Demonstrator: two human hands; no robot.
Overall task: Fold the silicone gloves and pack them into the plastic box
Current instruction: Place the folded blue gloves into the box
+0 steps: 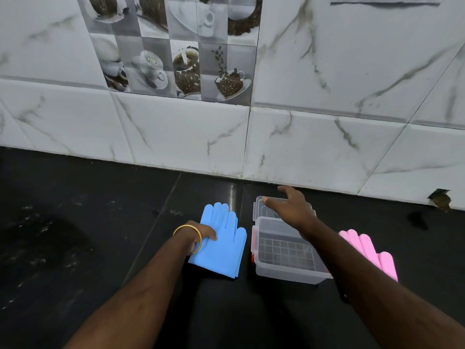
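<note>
Nearest to me, both forearms reach forward over the dark table (75,222). The left hand (203,234), with a gold bangle (188,239) on its wrist, rests on the near left edge of the blue gloves (221,240); the fingers curl down onto the silicone, and I read this as a light pinch, though the fingertips are partly hidden. The blue gloves lie flat, stacked as a pair, fingers pointing toward the wall, not yet folded. Just right of them sits the clear plastic box (284,253), open and, as far as I can see, with no gloves in it, only a grid pattern on its floor. Its lid (261,207) is hinged back on the far side. The right hand (289,205) hovers over that lid with fingers spread and relaxed, gripping nothing. The pink gloves (370,250) lie right of the box, partly hidden by my right forearm. Beyond is the marble-tiled wall (327,134). Judgement: the box stands ready and folding is about to start. The next move calls for bringing the right hand across to the blue pair, folding fingers over cuff, and pressing the springy silicone flat so it stays.
</note>
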